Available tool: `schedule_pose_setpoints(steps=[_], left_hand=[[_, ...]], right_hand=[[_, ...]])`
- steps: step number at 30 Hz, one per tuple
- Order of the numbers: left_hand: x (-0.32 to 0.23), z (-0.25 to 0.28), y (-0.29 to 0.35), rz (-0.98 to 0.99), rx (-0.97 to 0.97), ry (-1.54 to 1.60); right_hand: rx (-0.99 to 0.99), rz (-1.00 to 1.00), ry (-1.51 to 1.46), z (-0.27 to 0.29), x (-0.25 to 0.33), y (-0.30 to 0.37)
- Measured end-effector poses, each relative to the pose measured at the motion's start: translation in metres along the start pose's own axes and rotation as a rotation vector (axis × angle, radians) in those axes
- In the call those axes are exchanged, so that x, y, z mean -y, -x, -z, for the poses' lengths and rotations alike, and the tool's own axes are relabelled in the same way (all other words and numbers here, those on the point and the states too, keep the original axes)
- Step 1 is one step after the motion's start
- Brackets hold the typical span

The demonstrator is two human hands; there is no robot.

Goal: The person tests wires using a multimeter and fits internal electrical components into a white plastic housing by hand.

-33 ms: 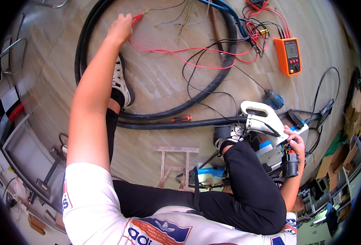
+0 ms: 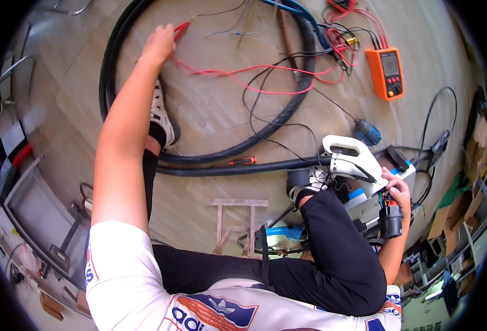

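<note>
Pinched in my left hand is a red test clip, set on or against a thin wire that runs to the bared cable end at the top. A red test lead trails from it to the right. My right hand holds a white charging gun by its opened lower part. Small coloured wires show between its housing and a round black connector. The gun's thick black cable loops over the floor. An orange handheld meter lies at the upper right, with leads plugged in.
A red-and-black screwdriver lies beside the thick cable. A blue power tool rests above the gun. Near my legs stands a small metal frame. Cardboard boxes are at the right; a grey metal-framed piece stands at left.
The view has shifted slightly. My left hand and the red clip have moved a little left and down, with the clip tilted more upright. My right hand keeps its hold on the gun.
</note>
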State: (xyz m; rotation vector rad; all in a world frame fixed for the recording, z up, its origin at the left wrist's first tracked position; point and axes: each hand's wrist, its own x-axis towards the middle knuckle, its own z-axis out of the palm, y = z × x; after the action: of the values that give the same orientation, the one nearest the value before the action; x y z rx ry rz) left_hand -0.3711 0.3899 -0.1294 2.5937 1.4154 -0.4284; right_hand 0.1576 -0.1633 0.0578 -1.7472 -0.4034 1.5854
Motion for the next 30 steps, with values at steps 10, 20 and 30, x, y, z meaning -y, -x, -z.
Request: schedule_pose_setpoints(steps=[10, 20, 30], left_hand=[[-0.171, 0.025, 0.031, -0.391, -0.184, 0.519], [-0.518, 0.053, 0.020, -0.642, 0.305, 0.310], [-0.531, 0.039, 0.007, -0.609, 0.370, 0.461]], right_hand=[[0.065, 0.038, -0.054, -0.004, 0.010, -0.006], [0.062, 0.081, -0.235, -0.009, -0.005, -0.005], [0.060, 0.096, -0.313, -0.005, -0.014, 0.001]])
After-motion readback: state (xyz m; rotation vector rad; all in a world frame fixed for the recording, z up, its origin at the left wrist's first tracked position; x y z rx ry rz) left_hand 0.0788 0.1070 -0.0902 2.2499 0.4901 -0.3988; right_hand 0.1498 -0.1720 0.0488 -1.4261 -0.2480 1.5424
